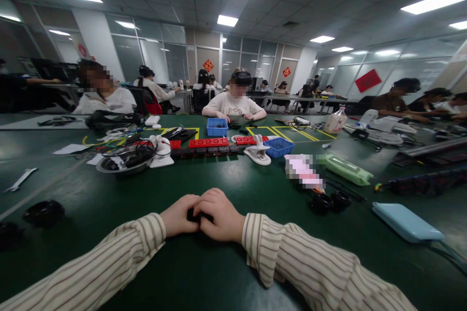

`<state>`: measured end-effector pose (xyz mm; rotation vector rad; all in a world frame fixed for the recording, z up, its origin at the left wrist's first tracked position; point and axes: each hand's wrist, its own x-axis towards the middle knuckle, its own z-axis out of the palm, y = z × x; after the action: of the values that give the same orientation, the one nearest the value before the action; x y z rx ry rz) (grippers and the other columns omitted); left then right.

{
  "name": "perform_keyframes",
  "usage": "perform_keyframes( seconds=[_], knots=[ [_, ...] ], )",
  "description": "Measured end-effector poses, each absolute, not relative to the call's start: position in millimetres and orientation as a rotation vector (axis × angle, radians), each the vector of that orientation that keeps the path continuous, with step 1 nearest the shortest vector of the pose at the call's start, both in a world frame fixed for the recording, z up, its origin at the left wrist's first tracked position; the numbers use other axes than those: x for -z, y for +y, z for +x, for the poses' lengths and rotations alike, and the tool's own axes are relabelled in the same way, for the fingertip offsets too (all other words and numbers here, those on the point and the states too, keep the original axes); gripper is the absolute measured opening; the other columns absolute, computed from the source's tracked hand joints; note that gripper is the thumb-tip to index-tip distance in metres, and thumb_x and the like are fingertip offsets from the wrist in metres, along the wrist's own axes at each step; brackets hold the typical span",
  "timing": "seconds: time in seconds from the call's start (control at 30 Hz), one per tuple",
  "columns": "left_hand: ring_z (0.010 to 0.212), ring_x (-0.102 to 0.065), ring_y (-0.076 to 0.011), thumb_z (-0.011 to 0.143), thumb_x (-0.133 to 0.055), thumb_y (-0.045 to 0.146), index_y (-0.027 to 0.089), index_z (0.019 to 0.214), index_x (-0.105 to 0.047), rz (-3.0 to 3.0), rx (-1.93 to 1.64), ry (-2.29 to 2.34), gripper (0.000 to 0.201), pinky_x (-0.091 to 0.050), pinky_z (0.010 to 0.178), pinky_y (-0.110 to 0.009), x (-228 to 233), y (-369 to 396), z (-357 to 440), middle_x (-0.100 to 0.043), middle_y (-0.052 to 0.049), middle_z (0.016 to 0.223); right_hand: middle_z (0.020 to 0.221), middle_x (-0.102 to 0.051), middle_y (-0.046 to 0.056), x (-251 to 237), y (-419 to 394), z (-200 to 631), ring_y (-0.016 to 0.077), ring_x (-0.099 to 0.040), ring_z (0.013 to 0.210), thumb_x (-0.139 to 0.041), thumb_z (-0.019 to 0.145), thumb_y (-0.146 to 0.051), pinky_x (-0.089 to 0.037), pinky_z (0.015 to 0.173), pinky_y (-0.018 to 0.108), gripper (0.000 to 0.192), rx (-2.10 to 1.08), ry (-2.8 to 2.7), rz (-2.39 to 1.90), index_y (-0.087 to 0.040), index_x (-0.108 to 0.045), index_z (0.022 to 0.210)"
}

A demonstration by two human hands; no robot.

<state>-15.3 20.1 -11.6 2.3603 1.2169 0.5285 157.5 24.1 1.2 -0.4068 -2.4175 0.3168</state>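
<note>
Both hands meet over the green tabletop point(233, 272) in the lower middle of the head view. My left hand point(180, 215) is closed around a small black object point(191, 215), mostly hidden between the palms, so its kind does not show. From the other side my right hand point(220, 215) curls over the same object, its fingers bent across the top and touching the left hand's fingers. Striped sleeves cover both forearms.
Ahead stand red and black power strips point(207, 142), a white clip base point(258, 151), a metal bowl point(126, 161) and blue bins point(279, 146). Rightward lie a green pack point(346, 169), black rings point(321, 202) and a light-blue case point(407, 222). A wrench point(22, 180) is leftward. A person point(235, 99) sits opposite.
</note>
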Motion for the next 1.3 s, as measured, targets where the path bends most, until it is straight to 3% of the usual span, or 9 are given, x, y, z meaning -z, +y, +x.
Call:
perform_keyframes(
  seconds=[0.13, 0.33, 0.6, 0.8, 0.97, 1.13, 1.3],
  knots=[
    [0.089, -0.052, -0.0244, 0.056, -0.066, 0.033, 0.018, 0.096, -0.053, 2.417, -0.587, 1.326, 0.045, -0.041, 0.083, -0.038, 8, 15, -12, -0.057, -0.005, 0.096, 0.095, -0.057, 0.006, -5, 21, 159, 0.0194, -0.049, 0.091, -0.055, 0.071, -0.024, -0.035, 0.085, 0.035, 0.024, -0.282, -2.367, -0.5, -0.017, -0.051, 0.093],
    [0.081, -0.053, -0.0246, 0.061, -0.064, 0.045, 0.016, 0.088, -0.052, 2.48, -0.559, 1.547, 0.042, -0.039, 0.082, -0.043, 4, 4, 0, -0.057, -0.006, 0.085, 0.087, -0.052, 0.004, 0, 22, 157, 0.0184, -0.046, 0.082, -0.063, 0.071, -0.047, -0.036, 0.075, 0.032, 0.039, -0.242, -2.316, -0.761, -0.016, -0.05, 0.088],
    [0.077, -0.053, -0.0209, 0.059, -0.062, 0.03, 0.017, 0.079, -0.053, 2.405, -0.526, 1.487, 0.025, -0.042, 0.075, -0.036, 4, 8, -1, -0.058, -0.003, 0.078, 0.087, -0.054, 0.003, -1, 24, 156, 0.018, -0.048, 0.085, -0.063, 0.071, -0.028, -0.036, 0.077, 0.031, 0.021, -0.294, -2.382, -0.691, -0.017, -0.052, 0.084],
    [0.08, -0.054, -0.0193, 0.057, -0.059, 0.022, 0.018, 0.076, -0.054, 2.362, -0.515, 1.229, 0.021, -0.043, 0.077, -0.032, 9, 17, -10, -0.057, 0.001, 0.081, 0.085, -0.058, 0.003, -1, 25, 157, 0.0178, -0.052, 0.085, -0.047, 0.062, -0.013, -0.037, 0.081, 0.031, 0.02, -0.386, -2.418, -0.343, -0.018, -0.049, 0.082],
    [0.084, -0.054, -0.0207, 0.058, -0.063, 0.024, 0.018, 0.082, -0.055, 2.404, -0.523, 1.194, 0.026, -0.042, 0.08, -0.034, 9, 18, -11, -0.058, 0.0, 0.085, 0.083, -0.058, 0.003, -3, 23, 158, 0.0177, -0.051, 0.084, -0.044, 0.063, -0.014, -0.037, 0.083, 0.032, 0.018, -0.355, -2.398, -0.273, -0.018, -0.049, 0.08],
    [0.083, -0.054, -0.0226, 0.062, -0.065, 0.039, 0.018, 0.094, -0.053, 2.452, -0.58, 1.379, 0.041, -0.042, 0.077, -0.036, 7, 11, -7, -0.058, -0.004, 0.089, 0.092, -0.055, 0.007, -7, 19, 159, 0.0206, -0.047, 0.088, -0.059, 0.071, -0.034, -0.035, 0.082, 0.036, 0.028, -0.223, -2.309, -0.656, -0.016, -0.051, 0.091],
    [0.075, -0.053, -0.0219, 0.063, -0.063, 0.037, 0.017, 0.081, -0.054, 2.471, -0.465, 1.513, 0.029, -0.04, 0.074, -0.036, 6, 7, -3, -0.057, -0.003, 0.076, 0.084, -0.052, 0.003, -6, 19, 158, 0.0183, -0.046, 0.082, -0.062, 0.073, -0.038, -0.034, 0.076, 0.033, 0.025, -0.232, -2.355, -0.878, -0.016, -0.054, 0.084]
  ],
)
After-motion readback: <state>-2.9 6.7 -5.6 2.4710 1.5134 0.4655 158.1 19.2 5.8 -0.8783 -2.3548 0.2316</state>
